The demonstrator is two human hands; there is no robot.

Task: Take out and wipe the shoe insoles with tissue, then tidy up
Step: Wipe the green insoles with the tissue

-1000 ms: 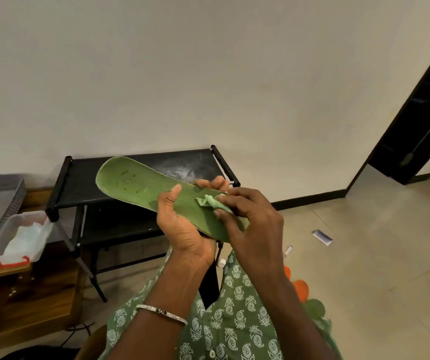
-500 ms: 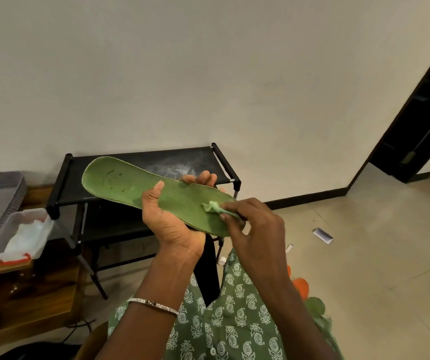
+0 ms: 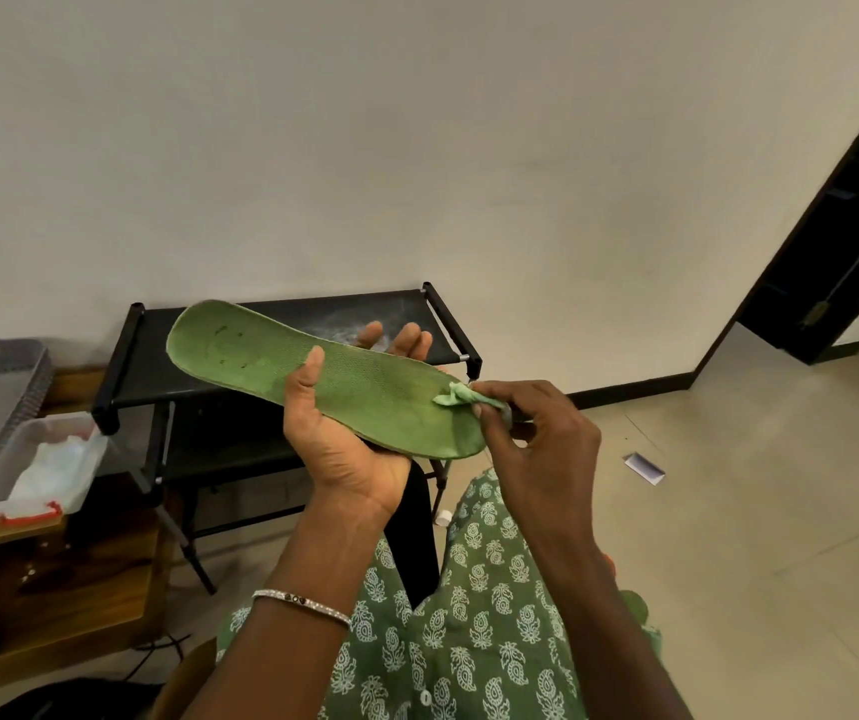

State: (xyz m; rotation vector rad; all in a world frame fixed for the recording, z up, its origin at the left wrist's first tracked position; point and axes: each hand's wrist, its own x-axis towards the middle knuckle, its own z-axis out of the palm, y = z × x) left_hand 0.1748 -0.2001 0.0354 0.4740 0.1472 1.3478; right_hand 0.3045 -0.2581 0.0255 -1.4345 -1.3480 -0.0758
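Note:
A green shoe insole (image 3: 261,356) is held up in front of me, its toe end pointing up and left. My left hand (image 3: 349,449) grips it from below around the middle, thumb lying on the top face and fingertips showing past the far edge. My right hand (image 3: 536,439) pinches a small crumpled greenish tissue (image 3: 456,396) against the insole's heel end at the right. Dark marks show on the toe part of the insole.
A black shoe rack (image 3: 282,324) stands against the wall behind the insole. At left, a clear plastic box (image 3: 38,475) with white tissue sits on a wooden shelf (image 3: 1,532). A dark doorway (image 3: 843,252) opens at right; a small paper scrap (image 3: 644,468) lies on the tiled floor.
The tissue in my right hand has slid from the insole's middle toward its heel end at the right. My left hand has shifted the insole slightly left and lower.

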